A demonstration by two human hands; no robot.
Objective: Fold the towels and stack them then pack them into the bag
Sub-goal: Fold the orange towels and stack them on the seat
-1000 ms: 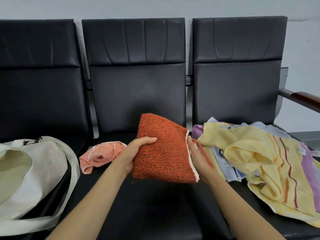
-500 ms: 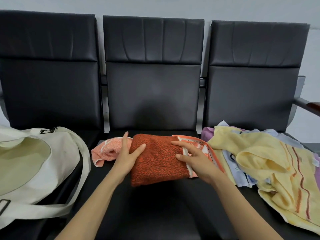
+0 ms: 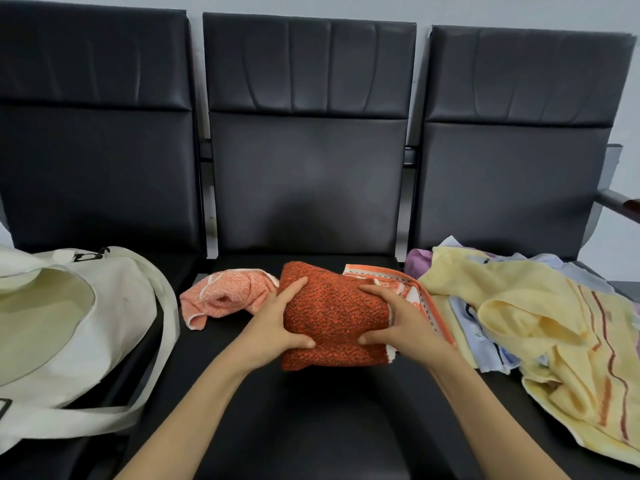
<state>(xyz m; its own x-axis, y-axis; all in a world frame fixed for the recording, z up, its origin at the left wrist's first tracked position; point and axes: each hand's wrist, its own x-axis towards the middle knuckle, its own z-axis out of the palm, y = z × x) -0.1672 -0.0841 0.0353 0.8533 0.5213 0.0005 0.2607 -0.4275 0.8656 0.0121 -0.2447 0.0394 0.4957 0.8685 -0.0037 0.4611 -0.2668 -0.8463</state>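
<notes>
One gaping bag [image 3: 121, 306], folded towel [image 3: 336, 317] outside

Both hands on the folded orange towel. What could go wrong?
The orange towel lies partly on the bordered towel; lifting may drag that along.
The left hand and right hand grip only its sides; the fold may sag open.
The bag lies slumped, unsupported; its mouth may close up during packing.
</notes>
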